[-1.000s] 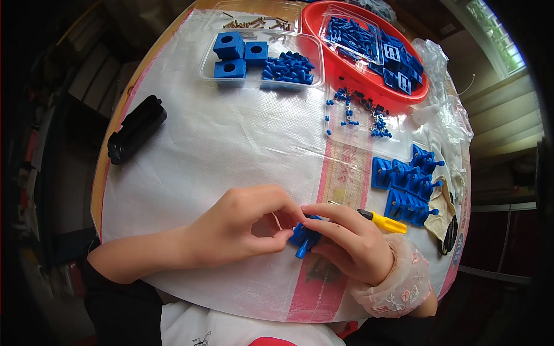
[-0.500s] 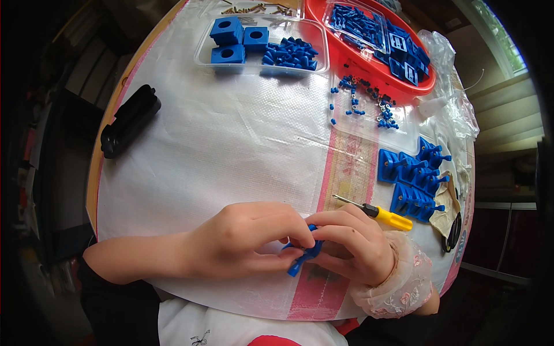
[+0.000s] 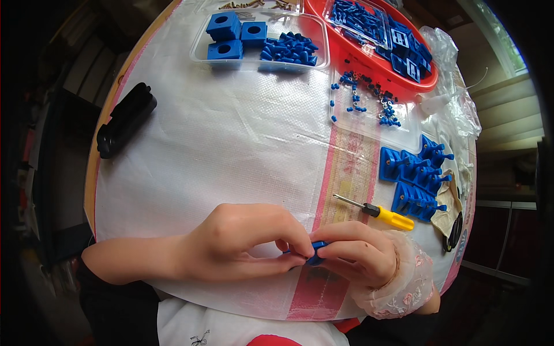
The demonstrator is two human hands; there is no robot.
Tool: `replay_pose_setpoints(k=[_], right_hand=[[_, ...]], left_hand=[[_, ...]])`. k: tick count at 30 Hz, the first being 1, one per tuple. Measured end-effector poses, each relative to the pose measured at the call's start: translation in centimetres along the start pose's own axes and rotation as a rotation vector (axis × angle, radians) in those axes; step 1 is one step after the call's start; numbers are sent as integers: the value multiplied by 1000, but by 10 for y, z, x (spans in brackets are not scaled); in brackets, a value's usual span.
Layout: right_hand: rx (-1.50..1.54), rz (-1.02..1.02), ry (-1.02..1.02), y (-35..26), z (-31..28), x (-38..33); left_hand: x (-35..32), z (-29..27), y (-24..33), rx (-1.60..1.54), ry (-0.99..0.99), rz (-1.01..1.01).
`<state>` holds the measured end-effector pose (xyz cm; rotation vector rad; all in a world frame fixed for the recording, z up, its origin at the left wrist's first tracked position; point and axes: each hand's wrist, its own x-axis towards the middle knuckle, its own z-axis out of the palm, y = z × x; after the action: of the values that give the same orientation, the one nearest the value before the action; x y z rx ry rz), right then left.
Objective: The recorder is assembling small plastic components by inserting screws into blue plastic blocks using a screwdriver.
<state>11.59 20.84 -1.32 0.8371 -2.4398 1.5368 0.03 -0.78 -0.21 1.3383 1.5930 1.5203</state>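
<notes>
Lower centre of the frame: our left hand [image 3: 242,245] and right hand [image 3: 360,254] meet fingertip to fingertip over the white woven cover [image 3: 231,144] of the round table. Between them we hold a small blue part [image 3: 315,252], mostly hidden; only its dark blue edge shows. The left fingers are curled and pressed together, thumb and forefinger pinching the part from the left. The right fingers are bent and close together, pinching the same part from the right. A lace cuff [image 3: 404,288] sits on the right wrist.

Just above the right hand, centre right: a screwdriver [image 3: 375,211] with a yellow handle lies flat, tip pointing left, apart from the hand.

Right of frame: a pile of blue brackets [image 3: 415,179] beside the screwdriver handle.

Upper centre: a clear tray [image 3: 262,43] holding three blue blocks [image 3: 231,34] on its left and a heap of small blue pieces on its right.

Upper right: a red bowl [image 3: 369,57] filled with blue parts. Just below it, loose blue connectors [image 3: 369,98] are scattered on a clear sheet.

Upper left: a black case [image 3: 124,118] lies aslant at the table's edge, well apart from both hands.

Far right edge: crumpled clear plastic bags [image 3: 456,98].
</notes>
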Motion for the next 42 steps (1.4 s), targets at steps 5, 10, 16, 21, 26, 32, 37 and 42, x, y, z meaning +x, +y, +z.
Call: replay_pose_setpoints(k=[5,10,16,21,26,32,37,42], right_hand=[[7,-1,8,-5,-2,2],[18,6,16,-8,-3,4],[29,13,65,-11,-3,1],[39,8,142,-12,-1,1],[22,-11,169,-13,0,-3],[-10,-25,177,-15,2,-5],[-45,-48,138,-17,0,-7],[-157,-45,20,-24,-5,-10]], left_hand=[[-1,-1,0,117,0,158],[-3,-3,4,217,3,235],[-6,-5,3,352,-22,337],[-6,-3,2,384,-1,426],[-6,0,4,406,25,466],[-9,-2,4,442,-44,444],[-8,0,10,560,-26,517],[-4,-2,7,236,-31,373]])
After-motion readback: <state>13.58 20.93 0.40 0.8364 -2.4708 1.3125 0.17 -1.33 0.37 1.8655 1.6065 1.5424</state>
